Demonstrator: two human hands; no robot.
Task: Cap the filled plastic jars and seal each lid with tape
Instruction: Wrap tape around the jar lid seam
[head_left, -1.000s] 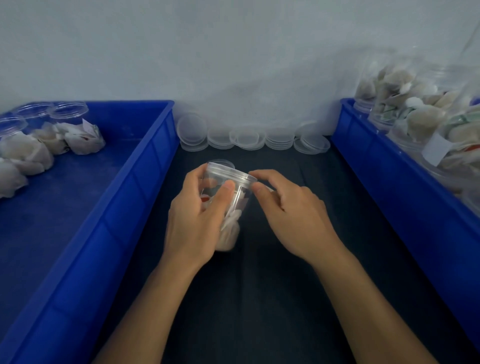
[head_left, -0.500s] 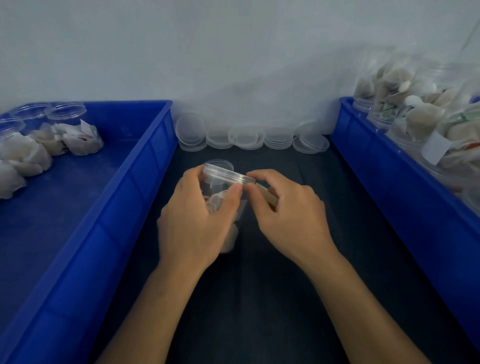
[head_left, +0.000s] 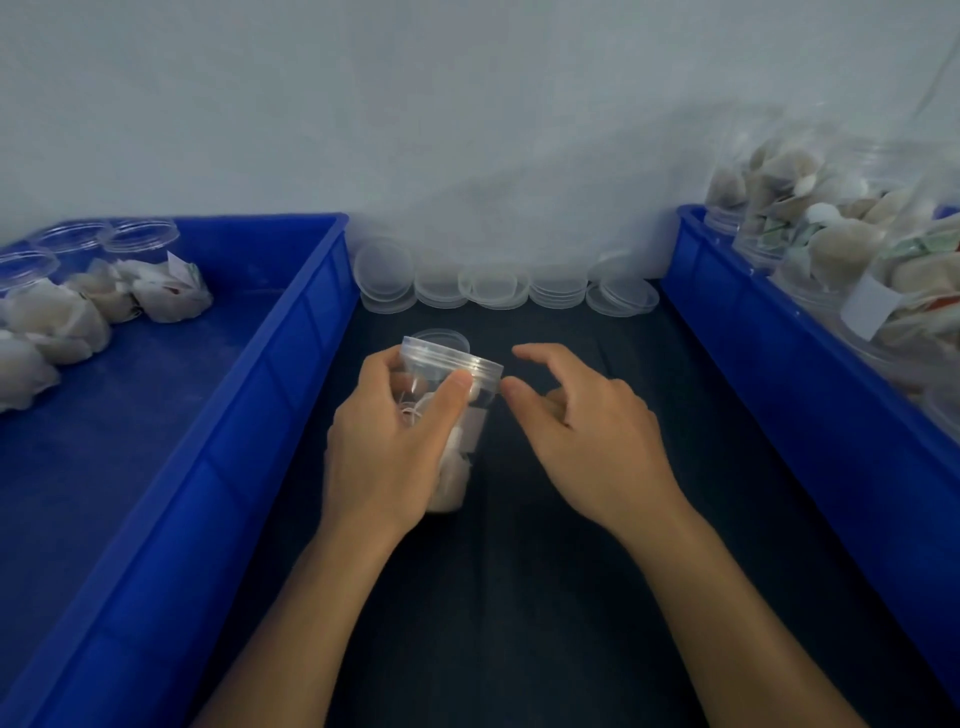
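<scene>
We are looking down at a dark table surface (head_left: 519, 597) running back to a plain pale wall (head_left: 415, 104), with a narrow lane of tabletop hemmed by two blue bins. The left bin (head_left: 208, 415) holds a few capped jars (head_left: 78, 291) lying near its far corner, and the right bin (head_left: 779, 364) is crowded with filled jars (head_left: 831, 249) stacked above its rim. Along the wall, between the bins, we see a row of stacked clear lids (head_left: 498, 283). In the middle of the lane our left hand (head_left: 389, 447) grips the filled plastic jar (head_left: 447, 410), fingers and thumb curled round its body, tilted with its lid (head_left: 452, 356) on and leaning away. Our right hand (head_left: 587, 436) hovers just beside the lid's right edge, fingers loosely curled and holding nothing that we can make out; whether tape is between them we cannot tell. Bare tabletop lies in front of the jar, toward us, and between the hands and the lids.
</scene>
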